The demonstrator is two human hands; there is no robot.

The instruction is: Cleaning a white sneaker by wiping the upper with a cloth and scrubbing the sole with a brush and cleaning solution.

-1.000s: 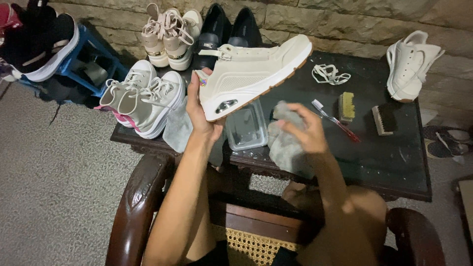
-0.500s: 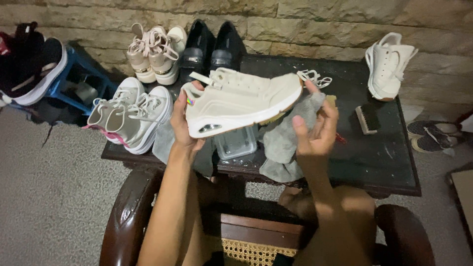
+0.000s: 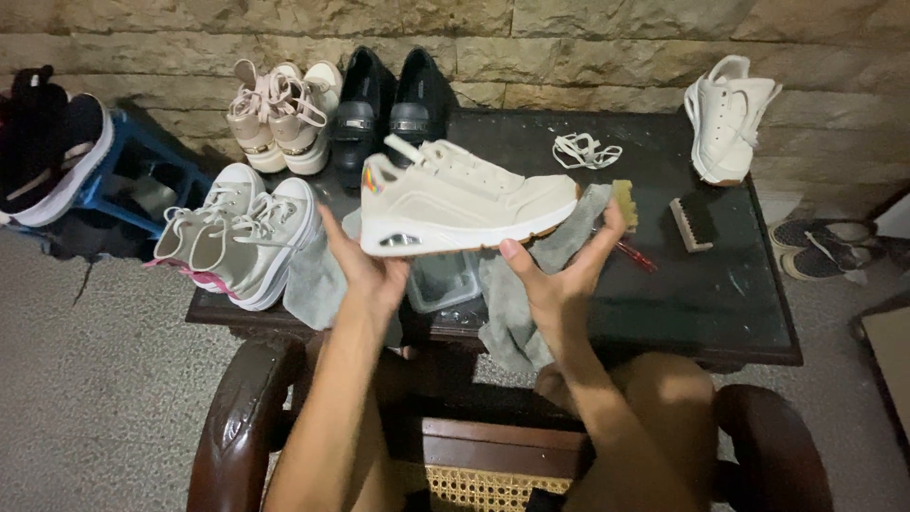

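The left hand (image 3: 365, 270) is spread open under the heel end of a cream, smooth-sided low sneaker with a thick white sole and tan outsole (image 3: 464, 201), its palm up and fingers loosely cupped against the sole rather than wrapped around it. The right hand (image 3: 559, 275) props the toe end from below with fingers splayed wide, thumb near the sole's edge, and a soft, crumpled grey cloth (image 3: 517, 294) is trapped between its palm and the shoe and hangs down over the table edge. Half a second ago the left hand gripped the heel and the shoe tilted toe-up; it now lies level, side-on, carried on both palms above the front of the table, and the right hand has moved from beside the toe to beneath it.

Under the shoe sits a clear, rectangular plastic tub (image 3: 444, 282) on the dark, scuffed wooden table (image 3: 720, 303). Just beside the right fingertips lie a yellow-bristled block brush (image 3: 624, 203) and a red-handled toothbrush (image 3: 633, 254); farther right is a dark-bristled wooden brush (image 3: 690, 220). A loose white lace (image 3: 585, 150) lies behind them. A pair of pale laced canvas high-tops (image 3: 242, 232) stands at the table's left end, and glossy black loafers (image 3: 391, 100) stand against the rough stone wall (image 3: 588, 43).
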